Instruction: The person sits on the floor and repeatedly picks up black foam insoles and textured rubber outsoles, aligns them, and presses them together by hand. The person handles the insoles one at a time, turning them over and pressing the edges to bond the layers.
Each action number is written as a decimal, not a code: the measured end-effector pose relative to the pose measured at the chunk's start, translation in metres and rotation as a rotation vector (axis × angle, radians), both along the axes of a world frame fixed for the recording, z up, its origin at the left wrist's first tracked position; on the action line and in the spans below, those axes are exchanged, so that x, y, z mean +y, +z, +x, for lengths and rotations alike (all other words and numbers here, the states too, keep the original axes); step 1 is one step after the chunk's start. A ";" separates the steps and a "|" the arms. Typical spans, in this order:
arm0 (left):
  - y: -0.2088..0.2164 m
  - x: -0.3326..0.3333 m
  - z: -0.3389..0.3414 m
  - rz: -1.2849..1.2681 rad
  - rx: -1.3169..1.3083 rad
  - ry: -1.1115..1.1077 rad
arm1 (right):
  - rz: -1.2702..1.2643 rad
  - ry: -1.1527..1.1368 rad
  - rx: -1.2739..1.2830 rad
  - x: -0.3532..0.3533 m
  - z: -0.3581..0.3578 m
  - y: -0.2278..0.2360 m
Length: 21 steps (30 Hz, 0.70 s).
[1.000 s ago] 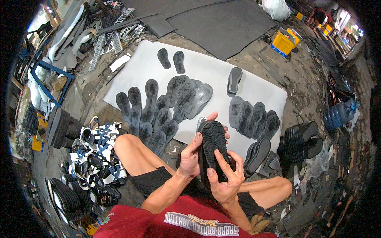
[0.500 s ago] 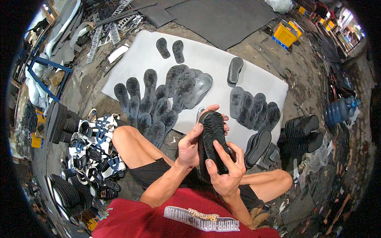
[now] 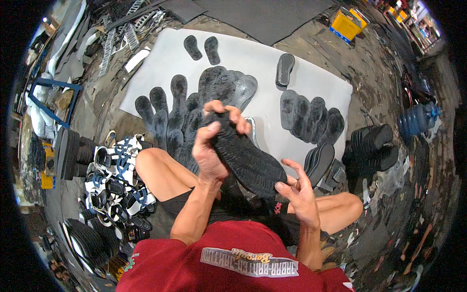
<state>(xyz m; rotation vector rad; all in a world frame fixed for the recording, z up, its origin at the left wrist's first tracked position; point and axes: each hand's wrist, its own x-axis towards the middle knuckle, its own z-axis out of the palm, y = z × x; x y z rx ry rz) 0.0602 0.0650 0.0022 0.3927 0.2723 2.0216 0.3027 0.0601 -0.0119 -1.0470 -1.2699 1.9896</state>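
Note:
Held above my lap is a black shoe sole (image 3: 248, 160) with a wavy ridged tread turned up toward me. My left hand (image 3: 214, 141) is wrapped round its upper left end, with the fingers curled over the edge. My right hand (image 3: 299, 190) pinches the lower right end between thumb and fingers. Beyond my hands lies a white sheet (image 3: 265, 63) spread on the floor. Dark flat sole pieces (image 3: 177, 107) overlap in a cluster on its left side, and a second row of grey-black soles (image 3: 311, 117) lies on its right. Part of a pale-edged piece (image 3: 251, 131) shows behind my left fingers.
White and navy sandal uppers (image 3: 119, 175) are heaped by my left knee. Stacked black soles stand at the left (image 3: 68, 155) and right (image 3: 372, 151). A blue water jug (image 3: 418, 119) lies at the far right, and a yellow crate (image 3: 348, 24) stands at the back.
The sole has swung from nearly upright to a slant from upper left to lower right. My left hand has moved left and up, my right hand slightly right, and the view has shifted.

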 end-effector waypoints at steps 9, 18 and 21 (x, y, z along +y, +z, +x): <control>-0.024 -0.055 0.031 -0.280 -0.479 -0.518 | 0.267 -0.624 0.078 0.054 0.040 -0.026; -0.083 -0.057 0.083 -0.282 -0.162 -1.387 | 0.425 -0.150 -0.177 0.068 0.070 0.003; -0.084 -0.068 0.091 -0.397 -0.265 -1.357 | 0.417 -0.180 -0.146 0.061 0.068 0.007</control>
